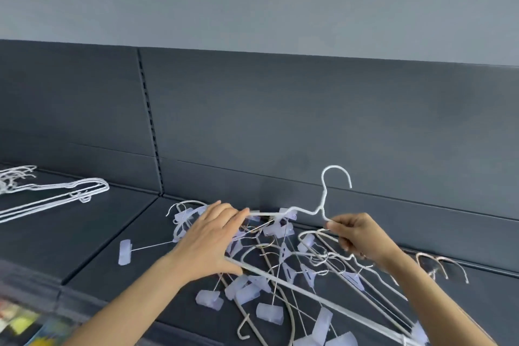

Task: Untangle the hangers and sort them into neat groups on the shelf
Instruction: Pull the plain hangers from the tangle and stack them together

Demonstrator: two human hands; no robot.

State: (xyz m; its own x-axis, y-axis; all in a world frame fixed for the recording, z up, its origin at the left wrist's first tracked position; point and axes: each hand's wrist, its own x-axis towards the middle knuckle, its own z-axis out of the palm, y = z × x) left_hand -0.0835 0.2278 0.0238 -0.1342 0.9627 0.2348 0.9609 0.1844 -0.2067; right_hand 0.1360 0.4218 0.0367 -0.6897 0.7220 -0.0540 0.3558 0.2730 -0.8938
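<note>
Steady now: left hand [207, 236] and right hand [358, 236] both have fingers [236, 215] pinched on the hanger [323, 199] above the tangle [280, 267], so lift slowly, wiggling till clips [269, 314] slip free.

Even dim light, blurred lower-left corner

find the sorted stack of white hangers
Head view: the sorted stack lies flat at the far left of the shelf, well apart from the tangled pile.

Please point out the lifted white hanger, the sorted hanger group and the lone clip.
lifted white hanger [322, 199]: head view, neck under the hook.
sorted hanger group [81, 195]: head view, stacked wire shoulders.
lone clip [125, 251]: head view, plastic body.
</note>
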